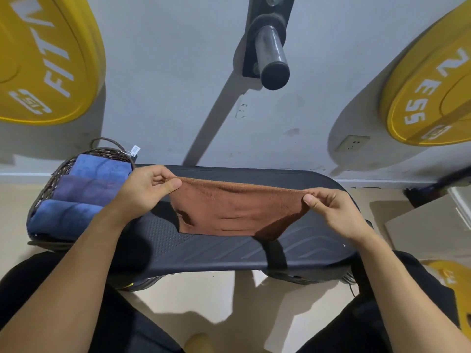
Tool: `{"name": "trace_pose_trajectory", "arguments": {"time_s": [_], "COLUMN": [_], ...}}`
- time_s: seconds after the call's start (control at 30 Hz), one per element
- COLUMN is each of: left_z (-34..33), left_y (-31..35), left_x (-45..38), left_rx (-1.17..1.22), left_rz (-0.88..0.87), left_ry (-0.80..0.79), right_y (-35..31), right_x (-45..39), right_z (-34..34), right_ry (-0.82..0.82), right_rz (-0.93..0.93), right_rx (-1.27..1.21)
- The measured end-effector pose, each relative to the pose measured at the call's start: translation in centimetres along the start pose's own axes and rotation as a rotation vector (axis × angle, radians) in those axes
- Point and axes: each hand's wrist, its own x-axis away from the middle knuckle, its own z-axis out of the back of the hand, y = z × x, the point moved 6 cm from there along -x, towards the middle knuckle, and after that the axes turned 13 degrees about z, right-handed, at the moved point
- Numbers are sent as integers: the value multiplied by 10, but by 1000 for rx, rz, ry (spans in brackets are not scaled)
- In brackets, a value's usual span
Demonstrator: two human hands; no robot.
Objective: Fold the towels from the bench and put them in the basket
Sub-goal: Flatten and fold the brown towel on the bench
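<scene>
A brown towel (237, 208) hangs stretched above the black bench (229, 253), its lower edge touching the pad. My left hand (145, 189) pinches its upper left corner and my right hand (334, 212) pinches its upper right corner. At the bench's left end stands a dark woven basket (48, 184). Inside it lie three folded towels side by side: a blue one (102, 166) at the back, a purple one (86, 189) in the middle, a blue one (63, 217) at the front.
Yellow weight plates (46, 59) (430, 98) hang on the grey wall at left and right, with a black storage peg (271, 54) between them. A wall socket (353, 143) sits low on the right. A beige box (430, 225) stands right of the bench.
</scene>
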Motion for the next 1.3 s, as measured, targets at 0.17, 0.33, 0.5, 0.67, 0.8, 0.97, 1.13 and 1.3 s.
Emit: {"name": "trace_pose_trajectory", "arguments": {"time_s": [0.17, 0.33, 0.5, 0.67, 0.8, 0.97, 1.13, 1.3], "left_z": [-23, -32, -51, -61, -68, -76, -77, -79], "left_y": [-14, -36, -73, -112, -137, -160, -160, -140], "left_x": [7, -3, -27, -69, -101, -134, -154, -148], "left_rx": [34, -106, -293, -376, -340, -317, -483, -568], "left_rz": [138, 192, 319, 363, 477, 562, 506, 380], "left_ry": [-239, -226, -232, -74, 34, 150, 268, 468], "right_y": [6, 28, 84, 141, 183, 216, 220, 219], "right_x": [15, 16, -1, -40, -76, -108, -125, -116], "right_z": [0, 4, -9, -25, -40, -51, -50, -50], "right_ry": [2, 22, 48, 148, 123, 97, 170, 300], "right_rz": [-88, -117, -292, -379, -406, -430, -326, -322], "right_rx": [-119, -28, -79, -3, 144, 339, 649, 639]}}
